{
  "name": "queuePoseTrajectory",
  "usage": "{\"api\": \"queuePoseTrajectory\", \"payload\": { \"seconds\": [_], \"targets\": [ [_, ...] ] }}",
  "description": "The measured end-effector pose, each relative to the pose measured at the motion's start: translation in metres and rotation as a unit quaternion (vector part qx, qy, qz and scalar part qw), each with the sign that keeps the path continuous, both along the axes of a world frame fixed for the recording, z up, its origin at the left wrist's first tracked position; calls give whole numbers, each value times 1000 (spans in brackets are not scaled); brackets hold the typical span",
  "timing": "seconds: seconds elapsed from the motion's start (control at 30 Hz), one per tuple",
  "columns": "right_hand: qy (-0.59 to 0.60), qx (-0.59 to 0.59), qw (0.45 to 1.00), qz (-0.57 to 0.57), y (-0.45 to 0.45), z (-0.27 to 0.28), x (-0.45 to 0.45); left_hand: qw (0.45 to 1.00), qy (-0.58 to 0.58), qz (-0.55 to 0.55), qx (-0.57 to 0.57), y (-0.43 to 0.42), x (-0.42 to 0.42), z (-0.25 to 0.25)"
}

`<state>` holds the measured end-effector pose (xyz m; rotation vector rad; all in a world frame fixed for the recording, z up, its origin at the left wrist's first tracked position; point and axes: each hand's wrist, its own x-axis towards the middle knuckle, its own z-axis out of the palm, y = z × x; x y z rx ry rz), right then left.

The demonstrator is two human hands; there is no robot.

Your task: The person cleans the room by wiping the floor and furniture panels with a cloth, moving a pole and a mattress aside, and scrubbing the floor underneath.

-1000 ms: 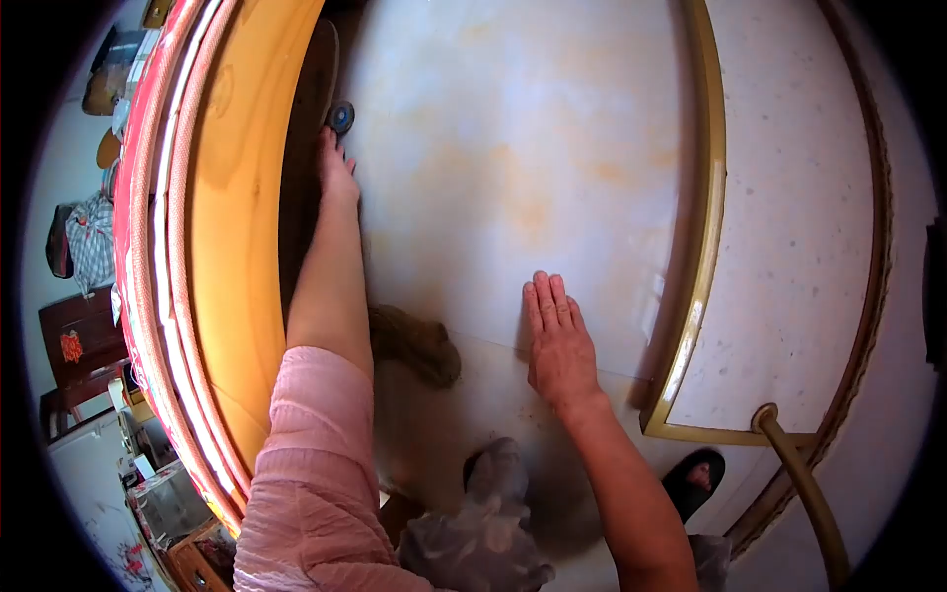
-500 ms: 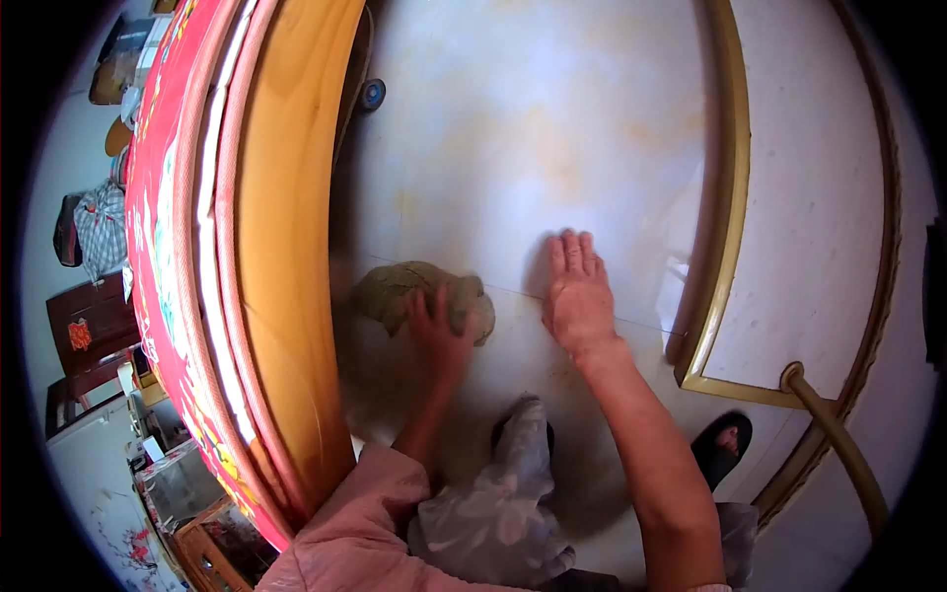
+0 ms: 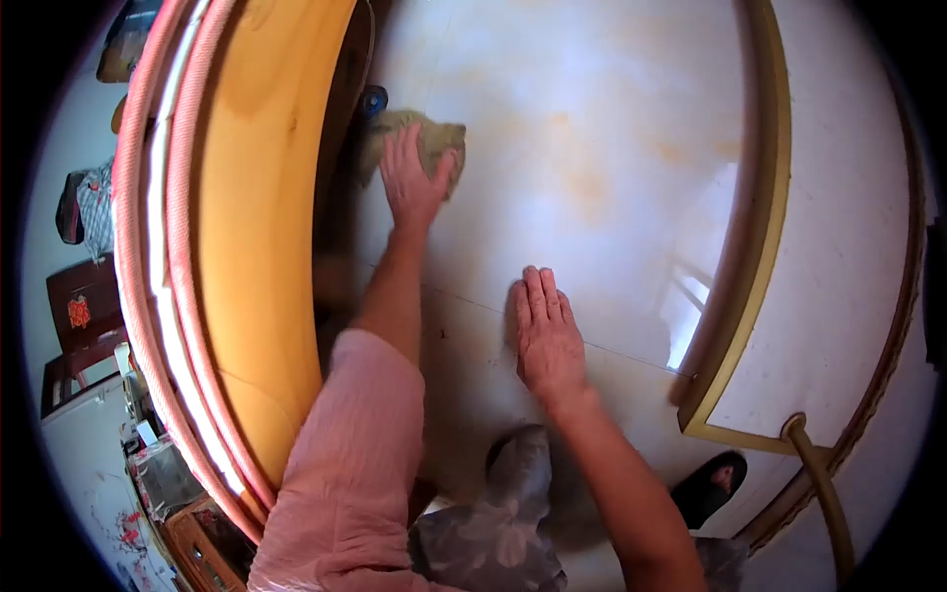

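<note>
My left hand (image 3: 411, 183) lies over a bunched olive-green cloth (image 3: 449, 141), thumb spread to the right, and presses it on the pale floor tiles beside the wooden bed side. The cloth sits just below a small dark-blue wheel (image 3: 374, 100) near the bed's underside. My right hand (image 3: 549, 335) rests palm down on the floor, its fingers stretched out and nothing in it. The left hand is farther forward than the right one.
A wooden bed board (image 3: 258, 197) with pink-edged bedding runs along the left. To the right stands a gold-framed white panel (image 3: 764, 335) with a curved gold tube (image 3: 824, 483). My foot in a black slipper (image 3: 710, 488) is near its lower corner. The glossy tiles (image 3: 552, 148) reflect light.
My left hand and the cloth have moved forward along the bed, toward the wheel. My right hand stays flat on the floor, and the view has shifted slightly.
</note>
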<state>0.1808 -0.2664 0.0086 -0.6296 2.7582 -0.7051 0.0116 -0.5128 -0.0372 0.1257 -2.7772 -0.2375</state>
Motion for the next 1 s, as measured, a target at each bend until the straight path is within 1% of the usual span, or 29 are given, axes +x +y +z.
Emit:
{"api": "queuePoseTrajectory", "payload": {
  "seconds": [0.1, 0.13, 0.23, 0.3, 0.33, 0.37, 0.43, 0.53, 0.67, 0.7, 0.73, 0.77, 0.83, 0.87, 0.97, 1.0],
  "targets": [
    [-12, 25, 999, 24, 4, 5, -3, 998, -21, 20, 56, -31, -25, 7],
    [-13, 34, 999, 32, 5, 6, -4, 999, -17, 24, 22, -38, -27, 4],
    [-27, 33, 997, 57, 12, 8, -8, 993, -13, 45, 108, -58, -22, -1],
    [-25, 42, 997, 68, 12, 7, -8, 975, -64, 189, 100, -78, -13, -5],
    [-23, 46, 996, 70, 12, 8, -9, 957, -92, 257, 96, -88, -9, -6],
    [-20, 40, 997, 66, 12, 8, -9, 940, -111, 311, 90, -99, -5, -7],
    [-13, 28, 998, 56, 11, 8, -10, 914, -128, 377, 79, -107, 18, -3],
    [-5, -5, 1000, 14, 6, 0, -6, 907, -112, 401, 60, -98, 57, 12],
    [47, -7, 999, -4, 4, -11, 0, 902, -85, 423, 23, -60, 99, 37],
    [59, -10, 998, -5, 2, -17, 3, 894, -65, 443, -25, -62, 109, 31],
    [70, -12, 997, -5, 4, -18, 5, 888, -47, 457, -26, -72, 123, 6],
    [64, 14, 998, 19, 7, -13, 3, 881, -28, 472, -27, -78, 136, -14],
    [41, 69, 995, 66, 11, 1, -4, 876, 8, 473, -91, -81, 167, -31],
    [21, 75, 995, 65, 9, 1, -5, 847, -158, 498, -95, -55, 174, -6],
    [38, 66, 996, 47, 4, -12, 2, 889, -21, 430, -157, -18, 219, -8],
    [42, 70, 996, 40, 4, -14, 7, 891, -79, 428, -131, -4, 232, 2]
  ]
}}
